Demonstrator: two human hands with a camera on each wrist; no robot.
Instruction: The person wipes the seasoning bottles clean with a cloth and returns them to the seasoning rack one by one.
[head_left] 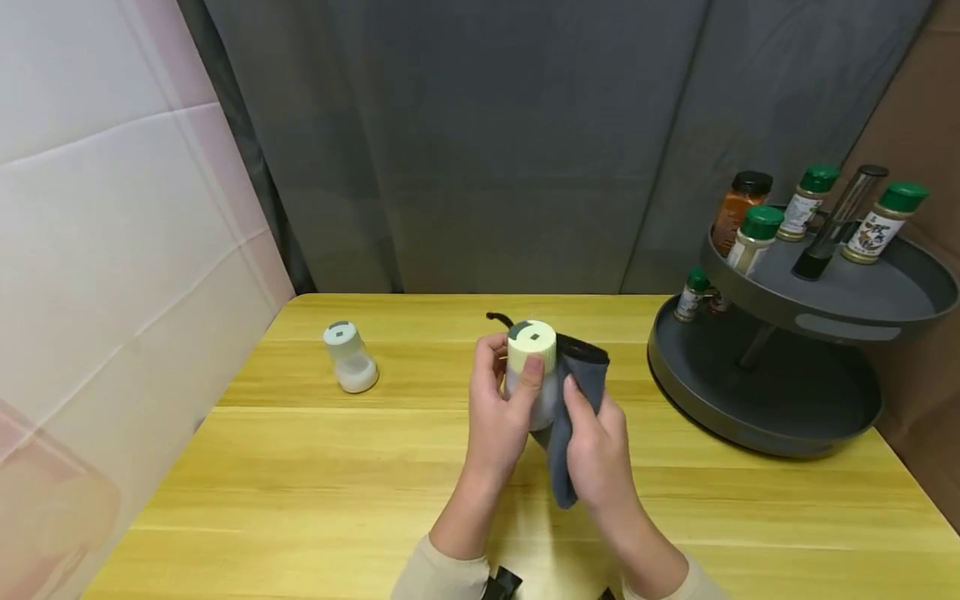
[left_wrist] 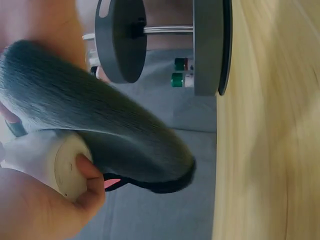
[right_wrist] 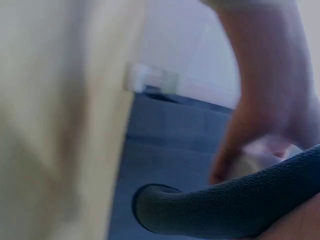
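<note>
My left hand point(head_left: 497, 421) grips a seasoning jar point(head_left: 532, 346) with a pale yellow-green lid and a clear body, lid upward, above the table. My right hand point(head_left: 600, 458) pinches a folded dark grey cloth point(head_left: 582, 379) with a black edge, which lies against the jar's right side. In the left wrist view, the fingers curl round the jar's round base point(left_wrist: 70, 167), and the cloth point(left_wrist: 100, 115) runs alongside it. The right wrist view has the cloth point(right_wrist: 215, 210) in front of the jar and partly hiding it.
A similar jar with a whitish lid point(head_left: 348, 358) stands at the left on the wooden table point(head_left: 337, 483). At the right is a dark two-tier rack point(head_left: 765, 417), with several spice bottles on its upper tier and small green-capped ones below. A grey curtain point(head_left: 487, 150) hangs behind.
</note>
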